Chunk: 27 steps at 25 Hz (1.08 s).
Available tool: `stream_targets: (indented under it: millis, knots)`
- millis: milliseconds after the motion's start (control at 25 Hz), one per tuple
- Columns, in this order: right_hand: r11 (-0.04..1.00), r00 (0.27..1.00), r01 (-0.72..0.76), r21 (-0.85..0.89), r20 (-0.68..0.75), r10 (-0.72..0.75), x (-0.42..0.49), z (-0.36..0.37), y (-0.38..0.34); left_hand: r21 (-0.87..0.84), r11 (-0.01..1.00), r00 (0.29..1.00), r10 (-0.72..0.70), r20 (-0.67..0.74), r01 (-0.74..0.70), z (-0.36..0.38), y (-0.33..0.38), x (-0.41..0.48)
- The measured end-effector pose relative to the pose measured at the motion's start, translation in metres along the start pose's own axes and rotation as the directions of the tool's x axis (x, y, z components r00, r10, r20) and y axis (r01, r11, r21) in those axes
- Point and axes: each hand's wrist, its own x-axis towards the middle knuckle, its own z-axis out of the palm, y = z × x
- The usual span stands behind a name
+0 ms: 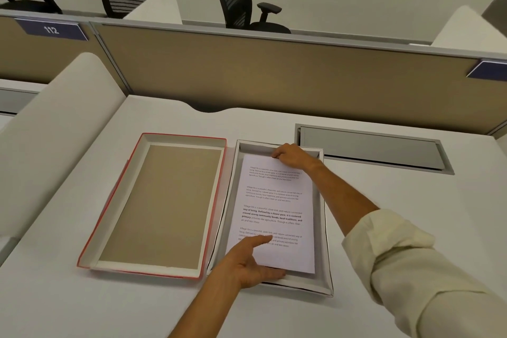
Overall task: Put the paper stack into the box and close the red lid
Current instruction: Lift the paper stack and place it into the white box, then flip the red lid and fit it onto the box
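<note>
A white paper stack [277, 200] with printed text lies inside the shallow white box [321, 228] on the desk. My left hand [247, 263] holds the stack's near left corner, thumb under the edge and index finger stretched over the top sheet. My right hand [290, 156] grips the stack's far edge at the back of the box. The red lid [153, 206] lies upside down to the left of the box, showing its brown inside and red rim.
A grey cable hatch [370, 148] is set into the desk behind and right of the box. A tan partition [274, 74] runs along the back edge. A white divider [55, 132] rises at the left. Black office chairs stand beyond the partition.
</note>
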Motion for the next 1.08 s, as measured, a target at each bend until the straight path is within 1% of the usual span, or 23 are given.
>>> stream_targets:
  millis: [120, 160, 200, 240, 280, 320, 360, 400, 440, 480, 520, 560, 600, 640, 680, 760, 840, 880, 960, 1000, 1080]
  knots:
    - [1.0, 1.0, 0.003, -0.022, -0.01, -0.004, -0.002, -0.009, -0.01, 0.069, 0.997, 0.998, -0.027, 0.065, 0.023, 0.0, 0.002, -0.013]
    - [1.0, 0.999, 0.011, -0.003, -0.033, -0.011, -0.005, -0.013, -0.016, 0.131, 0.991, 0.997, -0.034, 0.075, 0.024, 0.001, 0.006, -0.022]
    - [0.999, 0.997, 0.028, 0.037, -0.067, -0.026, -0.008, -0.017, -0.024, 0.228, 0.974, 0.998, -0.001, 0.058, -0.012, 0.001, 0.011, -0.032]
    - [0.994, 0.993, 0.049, 0.099, -0.11, -0.038, -0.012, -0.02, -0.034, 0.341, 0.934, 0.994, 0.104, 0.03, -0.108, -0.002, 0.019, -0.04]
    - [0.982, 0.986, 0.073, 0.173, -0.157, -0.046, -0.017, -0.021, -0.044, 0.442, 0.86, 0.961, 0.276, 0.016, -0.255, -0.005, 0.031, -0.05]
    - [0.962, 0.978, 0.096, 0.256, -0.202, -0.044, -0.022, -0.018, -0.057, 0.519, 0.751, 0.881, 0.473, 0.009, -0.408, -0.012, 0.047, -0.057]
    - [0.933, 0.969, 0.121, 0.339, -0.243, -0.037, -0.028, -0.013, -0.071, 0.592, 0.61, 0.764, 0.645, 0.014, -0.526, -0.02, 0.065, -0.064]
    - [0.898, 0.963, 0.135, 0.419, -0.267, -0.021, -0.036, -0.003, -0.084, 0.665, 0.467, 0.633, 0.774, 0.012, -0.583, -0.032, 0.085, -0.069]
    - [0.854, 0.961, 0.15, 0.499, -0.275, -0.008, -0.044, 0.01, -0.098, 0.731, 0.352, 0.517, 0.856, 0.002, -0.585, -0.046, 0.104, -0.072]
    - [0.81, 0.966, 0.143, 0.569, -0.259, 0.011, -0.053, 0.026, -0.11, 0.785, 0.266, 0.417, 0.909, -0.01, -0.56, -0.064, 0.123, -0.073]
    - [0.764, 0.974, 0.126, 0.632, -0.226, 0.026, -0.063, 0.042, -0.122, 0.821, 0.2, 0.331, 0.943, -0.014, -0.535, -0.083, 0.14, -0.074]
    - [0.727, 0.983, 0.097, 0.68, -0.181, 0.038, -0.072, 0.061, -0.132, 0.853, 0.154, 0.261, 0.965, -0.022, -0.498, -0.103, 0.154, -0.075]
    - [0.694, 0.989, 0.071, 0.717, -0.141, 0.044, -0.079, 0.08, -0.141, 0.887, 0.13, 0.209, 0.977, -0.039, -0.443, -0.123, 0.167, -0.075]
    - [0.674, 0.993, 0.043, 0.737, -0.109, 0.055, -0.085, 0.098, -0.149, 0.923, 0.121, 0.172, 0.983, -0.061, -0.365, -0.142, 0.176, -0.077]
    - [0.669, 0.993, 0.019, 0.743, -0.092, 0.073, -0.088, 0.114, -0.155, 0.955, 0.115, 0.152, 0.985, -0.076, -0.273, -0.159, 0.184, -0.079]
    - [0.685, 0.989, -0.038, 0.727, -0.07, 0.129, -0.089, 0.141, -0.164, 0.982, 0.159, 0.166, 0.976, -0.141, -0.1, -0.189, 0.191, -0.08]
    - [0.721, 0.984, -0.107, 0.685, -0.031, 0.176, -0.088, 0.157, -0.171, 0.974, 0.226, 0.197, 0.955, -0.223, 0.009, -0.215, 0.193, -0.08]
    - [0.742, 0.98, -0.139, 0.656, -0.015, 0.197, -0.088, 0.162, -0.173, 0.966, 0.257, 0.202, 0.944, -0.259, 0.039, -0.224, 0.192, -0.08]
    - [0.771, 0.975, -0.169, 0.614, -0.009, 0.22, -0.088, 0.169, -0.176, 0.959, 0.276, 0.199, 0.938, -0.284, 0.068, -0.231, 0.189, -0.081]
    - [0.778, 0.977, -0.166, 0.606, -0.007, 0.215, -0.089, 0.171, -0.177, 0.961, 0.267, 0.184, 0.943, -0.277, 0.077, -0.23, 0.187, -0.082]
    - [0.793, 0.984, -0.137, 0.593, -0.012, 0.179, -0.094, 0.17, -0.178, 0.962, 0.264, 0.131, 0.953, -0.272, 0.072, -0.222, 0.183, -0.086]
